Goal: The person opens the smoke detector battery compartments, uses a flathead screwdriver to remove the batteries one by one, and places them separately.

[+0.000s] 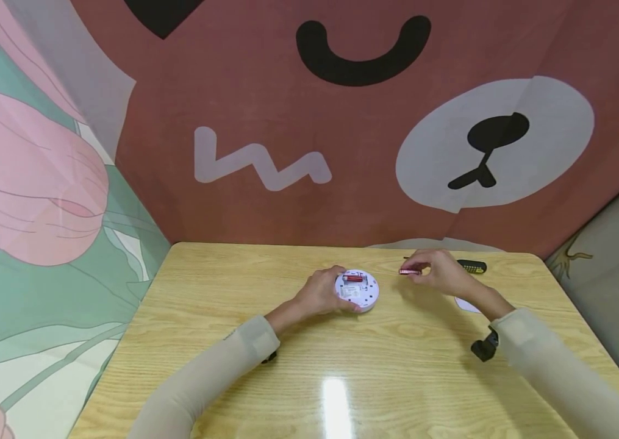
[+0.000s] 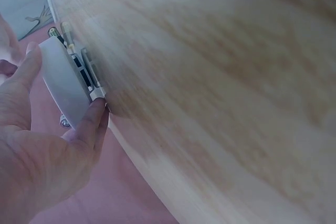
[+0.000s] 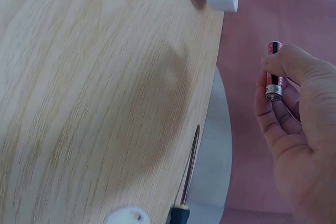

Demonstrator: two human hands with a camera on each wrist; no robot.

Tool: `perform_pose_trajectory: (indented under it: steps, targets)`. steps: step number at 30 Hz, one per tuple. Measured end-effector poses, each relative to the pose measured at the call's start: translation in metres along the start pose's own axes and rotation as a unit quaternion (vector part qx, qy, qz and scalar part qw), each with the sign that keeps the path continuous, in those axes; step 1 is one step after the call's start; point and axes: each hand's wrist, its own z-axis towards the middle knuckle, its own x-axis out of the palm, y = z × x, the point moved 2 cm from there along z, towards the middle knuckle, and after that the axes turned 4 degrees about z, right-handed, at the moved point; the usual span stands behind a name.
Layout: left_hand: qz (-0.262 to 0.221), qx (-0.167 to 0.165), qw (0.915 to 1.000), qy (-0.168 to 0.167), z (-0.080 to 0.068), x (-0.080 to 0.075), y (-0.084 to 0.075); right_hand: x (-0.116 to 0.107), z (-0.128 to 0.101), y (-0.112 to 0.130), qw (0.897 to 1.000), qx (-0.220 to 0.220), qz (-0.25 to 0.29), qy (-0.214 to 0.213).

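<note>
A round white device is raised at the middle of the table's far part, its battery compartment uncovered. One red battery lies in that compartment. My left hand grips the device by its rim, thumb on the near side and fingers on the far side; in the left wrist view the white casing sits between thumb and fingers. To the right, my right hand pinches a second battery, red and black with a silver end, between thumb and fingers above the table, apart from the device.
A screwdriver with a black and yellow handle lies at the far right, partly behind my right hand; its metal shaft shows in the right wrist view. Near it lies a white piece, partly hidden by the forearm. A printed cloth hangs behind the table.
</note>
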Motion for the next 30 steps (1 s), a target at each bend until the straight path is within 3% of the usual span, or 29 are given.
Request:
perform_pose_trajectory:
  steps: [17, 30]
  targets:
    - [-0.002, 0.004, 1.0000, -0.001, 0.000, -0.001, -0.001, -0.032, -0.024, -0.016, 0.999, 0.034, -0.022, -0.001]
    - [0.004, 0.002, 1.0000, -0.001, 0.000, 0.000, -0.001, -0.046, -0.043, -0.038, 0.999, 0.042, -0.003, -0.013]
